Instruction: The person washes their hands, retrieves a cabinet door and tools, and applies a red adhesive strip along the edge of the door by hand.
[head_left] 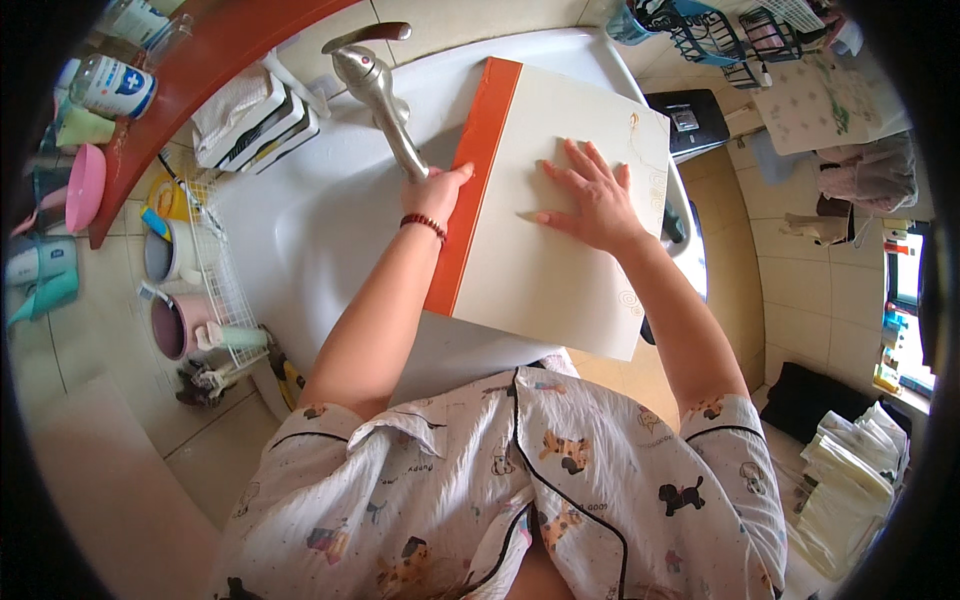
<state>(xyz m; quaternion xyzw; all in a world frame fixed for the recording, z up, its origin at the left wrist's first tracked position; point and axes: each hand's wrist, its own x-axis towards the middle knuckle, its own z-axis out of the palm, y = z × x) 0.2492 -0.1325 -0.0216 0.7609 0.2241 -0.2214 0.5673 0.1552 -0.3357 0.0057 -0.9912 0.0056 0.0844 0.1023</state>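
A large, flat, album-like item [560, 250] lies tilted over the white sink [290, 240], with a cream face, an orange band along its left side and thin gold line patterns near its right edge. My left hand [440, 195] is closed on the orange band, thumb on top, its other fingers mostly hidden beneath the edge. A beaded bracelet circles that wrist. My right hand [595, 200] rests flat on the cream face with its fingers spread. Just above my left hand, the metal faucet [375, 90] reaches down toward it.
Left of the sink, a white wire rack [222, 265] stands beside cups and a pink mug [178, 325]. Bottles [112, 85] sit on a red shelf [185, 95]. Dark baskets [705, 40] hang at the upper right. Folded pale bags [850, 480] lie at the lower right.
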